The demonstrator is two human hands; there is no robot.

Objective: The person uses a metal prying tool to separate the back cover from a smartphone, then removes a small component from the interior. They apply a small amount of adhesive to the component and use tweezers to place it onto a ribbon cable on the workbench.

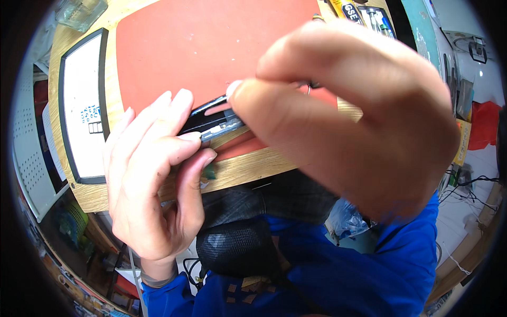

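Observation:
A slim black device (214, 126), phone-like in shape, is tilted above the table's near edge, a narrow gap running along its side. My left hand (150, 174) grips its left end, thumb and bent fingers at the near edge and the other fingers behind. Across the other end comes my right hand (354, 121), large in view and smeared by motion. Its fingers are bent together, and a fingertip touches the device's upper edge. The hand hides the device's right end. Part of a small dark and metallic thing (315, 84) shows behind it; its kind is unclear.
A red mat (195, 45) covers much of the wooden table (253, 168). On the left lies a white board with a black frame (82, 116); a glass jar (82, 13) is behind it. Yellow packaging (346, 10) and a tray of small items (377, 20) sit far right.

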